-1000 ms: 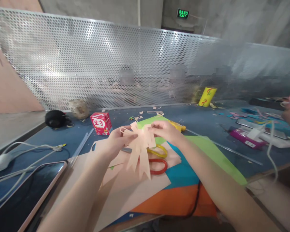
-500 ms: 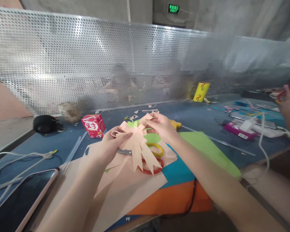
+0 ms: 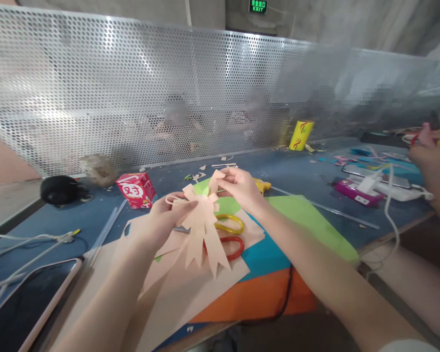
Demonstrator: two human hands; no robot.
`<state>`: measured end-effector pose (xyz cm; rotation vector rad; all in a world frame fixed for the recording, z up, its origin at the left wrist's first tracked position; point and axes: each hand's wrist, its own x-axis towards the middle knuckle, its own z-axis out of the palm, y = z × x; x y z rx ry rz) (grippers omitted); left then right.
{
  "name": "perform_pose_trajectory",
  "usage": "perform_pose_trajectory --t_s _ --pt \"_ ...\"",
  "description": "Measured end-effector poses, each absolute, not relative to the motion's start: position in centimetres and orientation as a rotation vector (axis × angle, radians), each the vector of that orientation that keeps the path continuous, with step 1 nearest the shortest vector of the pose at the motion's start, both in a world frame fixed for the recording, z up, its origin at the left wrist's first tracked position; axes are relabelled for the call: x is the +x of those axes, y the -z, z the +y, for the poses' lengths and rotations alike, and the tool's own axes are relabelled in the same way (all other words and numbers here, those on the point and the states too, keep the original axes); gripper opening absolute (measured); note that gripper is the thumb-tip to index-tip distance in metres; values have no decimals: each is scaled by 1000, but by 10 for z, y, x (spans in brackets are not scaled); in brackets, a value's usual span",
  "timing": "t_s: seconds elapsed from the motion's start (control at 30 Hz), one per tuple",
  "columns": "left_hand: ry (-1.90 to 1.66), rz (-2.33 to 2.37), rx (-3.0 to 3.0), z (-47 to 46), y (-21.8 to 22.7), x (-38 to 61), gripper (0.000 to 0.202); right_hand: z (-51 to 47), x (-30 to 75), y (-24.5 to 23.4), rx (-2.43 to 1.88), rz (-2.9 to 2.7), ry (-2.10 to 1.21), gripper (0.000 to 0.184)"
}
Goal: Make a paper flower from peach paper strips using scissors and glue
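Observation:
I hold a peach paper bow (image 3: 201, 227) with long notched tails above the table. My left hand (image 3: 166, 215) pinches its middle from the left, thumb on top. My right hand (image 3: 238, 188) pinches an upper strip of the bow at its far right side. Below the bow lie scissors with a yellow and a red handle loop (image 3: 231, 234) on peach paper sheets (image 3: 190, 288). Green (image 3: 308, 220), teal and orange sheets (image 3: 264, 296) lie under and beside them.
A red carton (image 3: 136, 188), a black object (image 3: 60, 189) and a stone sit at the back left. A phone (image 3: 25, 303) and white cables are near left. A yellow glue gun (image 3: 262, 186), yellow tube (image 3: 300, 135) and another person's hand (image 3: 427, 151) are right.
The view has drifted so the table's things sit a little further left. My right hand has lifted one strip of the bow upward. The neighbour's hand at the right has moved.

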<state>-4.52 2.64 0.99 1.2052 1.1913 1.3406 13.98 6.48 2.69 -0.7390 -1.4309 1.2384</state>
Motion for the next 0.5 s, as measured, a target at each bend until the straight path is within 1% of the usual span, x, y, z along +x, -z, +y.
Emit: perform_pose_trajectory --t_s 0.1,0.2,0.27,0.43,0.5 --pt "-1330 1206 1248 26 -10 -44 33 66 140 -25 -723 -1415 -1243 8" --pt "-1274 1264 1330 23 -13 -42 29 65 137 -24 -688 -1453 -1378 9" --pt "-1238 1306 1362 20 -16 -40 28 63 136 -24 -693 -1493 -1425 7" --pt "-1249 1337 1297 20 -16 -39 34 62 134 -24 -738 -1472 -1446 10" --pt "-1250 1347 1312 21 -14 -40 33 61 134 -25 -763 -1476 -1449 10"
